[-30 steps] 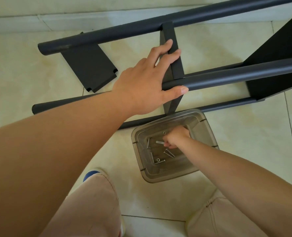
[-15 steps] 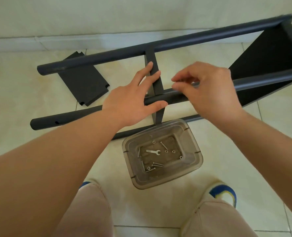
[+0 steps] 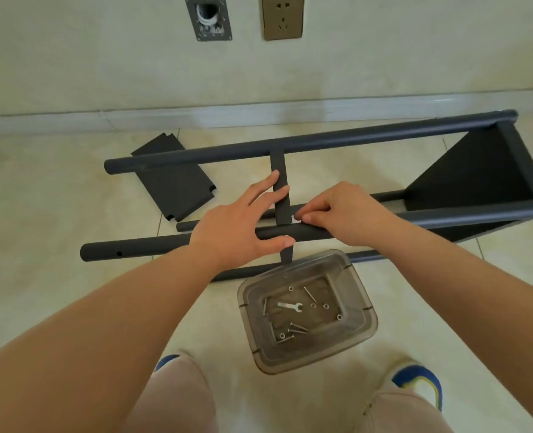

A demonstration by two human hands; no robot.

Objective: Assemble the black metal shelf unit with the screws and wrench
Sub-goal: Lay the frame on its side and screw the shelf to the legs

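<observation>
Tiled floor (image 3: 71, 189) against pale wall; black shelf frame (image 3: 337, 142) lying on its side, loose black panel (image 3: 174, 185) beside it. Left hand (image 3: 237, 226) flat, fingers spread across crossbar (image 3: 280, 182), thumb hooked under near tube (image 3: 140, 248). Right hand (image 3: 346, 214) pinching small pale item, likely screw, at joint.

Advice: steady crossbar, line up holes, start screw straight by finger before fetching wrench (image 3: 290, 306) from clear tub (image 3: 365, 326).

Versus half second ago: right hand now lower, on joint; view tilted up, wall socket (image 3: 282, 17) showing.
</observation>
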